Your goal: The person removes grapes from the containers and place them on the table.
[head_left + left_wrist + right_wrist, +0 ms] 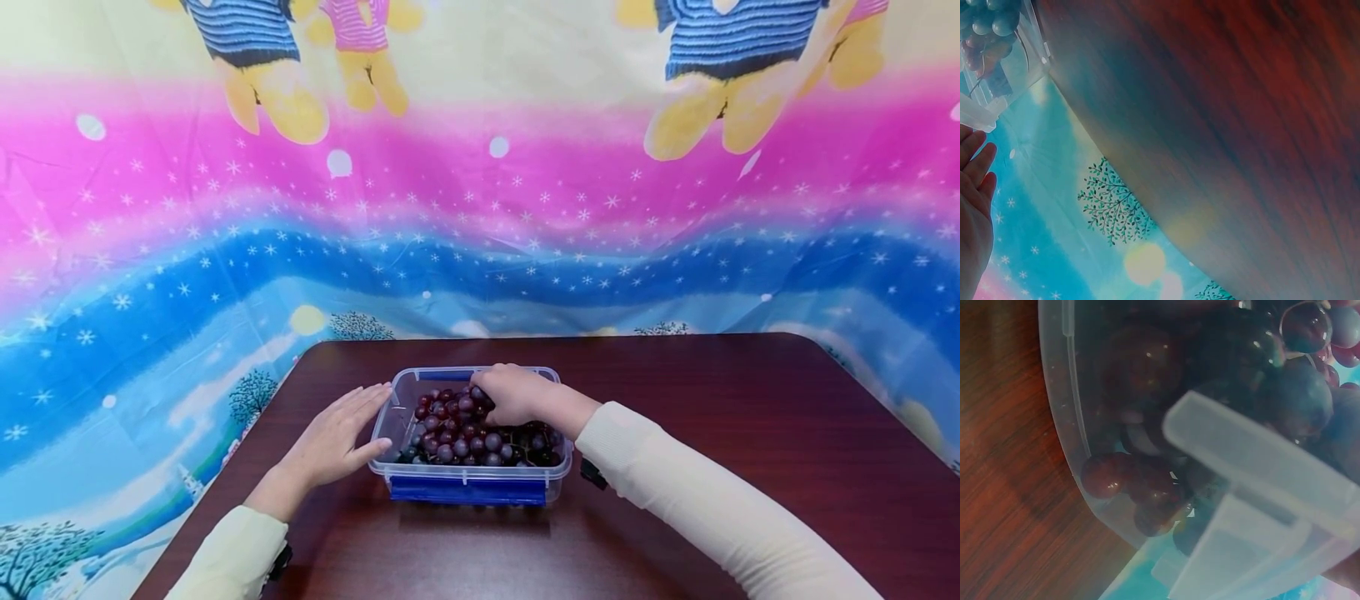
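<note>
Presently, the round, dark red-purple grapes (457, 429) sit heaped in a clear, rectangular, blue-clipped plastic container (420, 471) on the dark reddish-brown wooden desk (712, 417). Left hand (333, 437): fingers straight, at the container's left rim. Right hand (521, 396): curved down over the grapes; cannot tell whether it pinches any. Judged handling: bunch moderately heavy, limp; skins smooth, easily bruised. Best hold: by the stem, palm beneath.

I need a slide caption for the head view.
Right hand on dark grapes in a clear container, left hand close beside it.
</note>
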`<state>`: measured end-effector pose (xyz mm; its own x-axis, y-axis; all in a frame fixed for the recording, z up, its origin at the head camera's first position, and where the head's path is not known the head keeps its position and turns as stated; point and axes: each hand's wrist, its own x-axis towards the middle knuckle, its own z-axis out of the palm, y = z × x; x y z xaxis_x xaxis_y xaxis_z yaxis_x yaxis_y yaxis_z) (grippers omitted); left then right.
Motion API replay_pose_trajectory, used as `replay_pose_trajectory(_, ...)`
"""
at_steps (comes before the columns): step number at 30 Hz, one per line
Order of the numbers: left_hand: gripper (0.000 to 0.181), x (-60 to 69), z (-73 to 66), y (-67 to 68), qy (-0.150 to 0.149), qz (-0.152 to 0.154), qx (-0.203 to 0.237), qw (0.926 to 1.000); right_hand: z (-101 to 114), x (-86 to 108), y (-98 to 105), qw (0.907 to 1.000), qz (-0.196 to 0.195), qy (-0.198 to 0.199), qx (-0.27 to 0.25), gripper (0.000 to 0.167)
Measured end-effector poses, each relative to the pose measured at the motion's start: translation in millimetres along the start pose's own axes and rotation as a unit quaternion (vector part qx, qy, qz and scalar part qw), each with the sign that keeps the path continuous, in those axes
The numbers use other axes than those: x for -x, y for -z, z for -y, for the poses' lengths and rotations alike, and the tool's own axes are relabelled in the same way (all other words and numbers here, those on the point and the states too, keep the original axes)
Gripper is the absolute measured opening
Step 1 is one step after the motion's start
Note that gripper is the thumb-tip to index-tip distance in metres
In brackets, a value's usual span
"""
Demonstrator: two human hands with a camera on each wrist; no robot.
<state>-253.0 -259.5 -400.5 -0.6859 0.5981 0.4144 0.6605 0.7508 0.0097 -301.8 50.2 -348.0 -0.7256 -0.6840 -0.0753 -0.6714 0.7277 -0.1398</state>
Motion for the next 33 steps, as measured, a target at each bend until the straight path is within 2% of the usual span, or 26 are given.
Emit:
replay_pose_trajectory(11, 0.072, 0.4, -1.4, 1.4, 0.002, 0.002, -0.004, 1.0, 0, 4.0, -3, 0.9987, -0.038, 0.027, 0.02, 0.045)
replay_pose_trajectory(19, 0.072, -0.2, -2.3, 3.4, 0.001, 0.002, -0.001, 1.0, 2, 11.4, -1, 0.9951, -0.074, 0.055, 0.035, 0.048)
replay_pose_trajectory(28, 0.073, 0.5, -2.8, 4.2, 0.007, 0.006, -0.003, 0.9999, 3, 16.9, 3, 0.9854, -0.131, 0.079, 0.075, 0.06)
replay_pose_trajectory(33, 0.073, -0.2, -4.2, 5.3, 0.008, 0.007, -0.002, 0.9999, 2, 20.5, 3, 0.9781, -0.16, 0.107, 0.079, 0.062)
